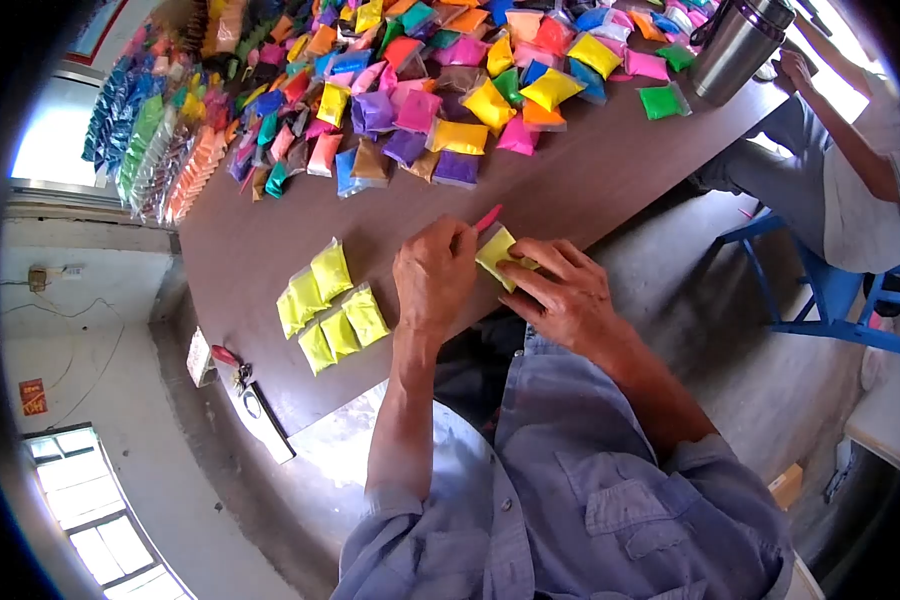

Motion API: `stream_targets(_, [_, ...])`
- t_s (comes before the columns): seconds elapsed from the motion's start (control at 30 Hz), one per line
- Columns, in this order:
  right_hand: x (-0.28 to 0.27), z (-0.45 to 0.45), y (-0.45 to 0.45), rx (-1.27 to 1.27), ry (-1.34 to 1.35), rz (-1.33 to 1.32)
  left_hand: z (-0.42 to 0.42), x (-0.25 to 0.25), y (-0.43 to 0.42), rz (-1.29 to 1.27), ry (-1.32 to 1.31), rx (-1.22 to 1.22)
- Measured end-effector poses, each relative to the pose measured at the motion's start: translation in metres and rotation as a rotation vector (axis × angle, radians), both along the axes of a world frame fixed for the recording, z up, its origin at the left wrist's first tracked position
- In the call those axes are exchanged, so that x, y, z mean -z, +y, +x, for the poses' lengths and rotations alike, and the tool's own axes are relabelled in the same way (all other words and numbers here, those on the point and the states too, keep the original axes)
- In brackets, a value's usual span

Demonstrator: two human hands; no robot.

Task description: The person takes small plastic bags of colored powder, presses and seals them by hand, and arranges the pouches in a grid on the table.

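Note:
My left hand [436,272] is closed above the table's near edge, its fingers curled inward. A slim pink object [488,218] pokes out beside its fingertips; its kind is not clear. With thumb and fingers, my right hand [567,292] grips a small clear packet with pale yellow filling [494,256], close by the left hand. To the left on the table, several similar yellow packets [331,270] lie flat in two short rows.
A large heap of colourful packets [460,105] covers the back of the brown table [240,240]. Strips of packets [150,140] stand at the far left. A steel flask [738,50] is at the back right. Another person [850,170] sits on a blue stool [830,290].

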State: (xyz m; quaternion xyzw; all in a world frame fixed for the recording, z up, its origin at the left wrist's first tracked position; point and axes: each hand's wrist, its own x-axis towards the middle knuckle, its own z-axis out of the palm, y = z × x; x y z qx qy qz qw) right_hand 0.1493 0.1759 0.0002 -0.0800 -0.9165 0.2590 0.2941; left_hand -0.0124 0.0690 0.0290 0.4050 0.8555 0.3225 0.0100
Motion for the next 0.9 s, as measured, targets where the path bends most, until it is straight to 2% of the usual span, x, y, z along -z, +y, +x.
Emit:
stream_targets(0.07, [0.003, -0.001, 0.000, 0.000, 0.009, 0.003, 0.006, -0.009, -0.003, 0.000, -0.026, 0.010])
stream_targets(0.13, [0.002, -0.001, -0.001, 0.017, 0.016, 0.004, 0.020, -0.012, -0.008, 0.139, -0.082, 0.068])
stream_targets(0.23, [0.000, 0.000, 0.000, 0.014, 0.023, 0.015, 0.023, 0.000, -0.016, 0.020, -0.100, 0.053])
stream_targets(0.37, [-0.002, 0.000, 0.000, 0.000, -0.008, 0.012, 0.006, 0.009, -0.023, 0.021, -0.005, -0.042])
stream_targets(0.47, [0.000, 0.001, -0.001, 0.014, 0.005, 0.004, 0.012, -0.009, -0.026, 0.001, -0.111, -0.062])
stream_targets(0.53, [0.003, 0.000, -0.003, 0.026, 0.020, 0.007, 0.029, -0.012, -0.030, 0.120, -0.168, -0.008])
stream_targets(0.63, [0.003, -0.002, -0.003, 0.028, 0.023, 0.020, 0.035, 0.007, -0.036, 0.077, -0.035, -0.017])
stream_targets(0.8, [0.000, -0.001, -0.004, 0.020, -0.010, 0.026, 0.022, 0.008, -0.038, 0.072, 0.005, -0.106])
stream_targets(0.9, [0.002, -0.001, -0.007, 0.049, 0.008, 0.010, 0.029, 0.000, -0.038, 0.111, -0.059, -0.139])
